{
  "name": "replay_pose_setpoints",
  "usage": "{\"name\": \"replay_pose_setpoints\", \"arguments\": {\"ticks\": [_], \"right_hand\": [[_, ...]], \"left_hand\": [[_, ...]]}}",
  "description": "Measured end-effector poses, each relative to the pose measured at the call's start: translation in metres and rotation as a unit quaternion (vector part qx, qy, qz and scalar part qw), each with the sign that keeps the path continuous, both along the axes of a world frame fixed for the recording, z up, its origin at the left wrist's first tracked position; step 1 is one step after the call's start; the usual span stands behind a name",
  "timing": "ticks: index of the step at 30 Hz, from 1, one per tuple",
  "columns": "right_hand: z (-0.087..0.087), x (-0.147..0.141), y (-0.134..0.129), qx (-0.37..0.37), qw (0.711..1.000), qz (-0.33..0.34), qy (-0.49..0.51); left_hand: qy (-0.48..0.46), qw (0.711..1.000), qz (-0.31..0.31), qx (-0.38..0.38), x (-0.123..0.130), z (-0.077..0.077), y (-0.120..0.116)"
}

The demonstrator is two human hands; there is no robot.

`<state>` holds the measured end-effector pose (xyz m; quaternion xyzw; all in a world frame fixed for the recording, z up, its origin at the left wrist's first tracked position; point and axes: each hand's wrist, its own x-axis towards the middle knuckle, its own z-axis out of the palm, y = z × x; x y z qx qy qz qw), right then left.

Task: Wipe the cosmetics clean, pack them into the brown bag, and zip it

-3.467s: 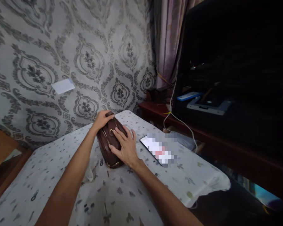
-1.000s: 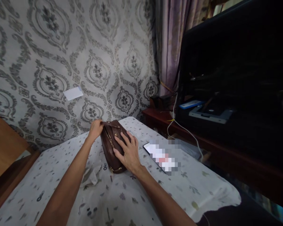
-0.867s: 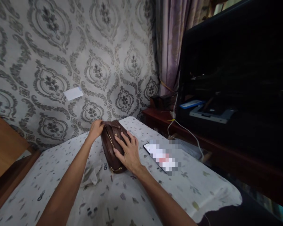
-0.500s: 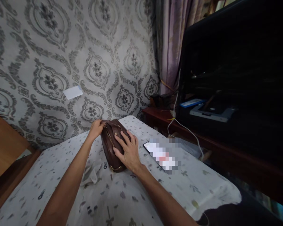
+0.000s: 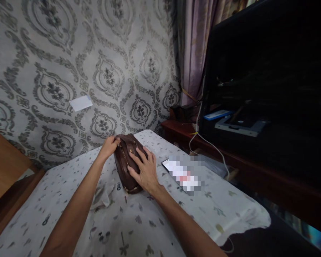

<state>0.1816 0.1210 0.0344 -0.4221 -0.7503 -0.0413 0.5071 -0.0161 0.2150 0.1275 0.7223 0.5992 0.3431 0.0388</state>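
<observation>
A brown leather handbag with gold-toned zippers and fittings lies on the patterned bedsheet. At its far left corner, beside the end of a gold zipper, my left hand has its fingers closed in a pinch. Whether they grip the zipper pull or only the leather is too small to tell. My right hand lies spread on the bag's right side, palm down, pressing against it. A wrinkled pale cloth rests left of the bag. Right of the bag lies a phone with its lit screen partly blurred out.
Beyond the bed rises a grey patterned wall with a white card on it. A large black television stands at the right on a dark red-brown stand. A white cable hangs near the bed's right edge.
The view has shifted slightly. Both hands keep about the same places on the bag, with no clear movement of the bag itself.
</observation>
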Motion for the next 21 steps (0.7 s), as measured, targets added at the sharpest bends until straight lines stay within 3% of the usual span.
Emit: {"name": "replay_pose_setpoints", "arguments": {"ticks": [4,13,21], "right_hand": [[-0.001,-0.001,0.0,-0.001,1.0,0.002,0.007],[-0.002,-0.001,0.0,-0.007,1.0,0.0,0.004],[-0.007,-0.003,-0.003,0.019,0.999,-0.019,0.029]], "left_hand": [[-0.007,1.0,-0.009,-0.002,0.009,0.002,-0.004],[0.003,0.997,-0.072,0.005,0.054,0.009,-0.002],[-0.018,0.998,-0.059,-0.022,0.059,-0.001,0.009]]}}
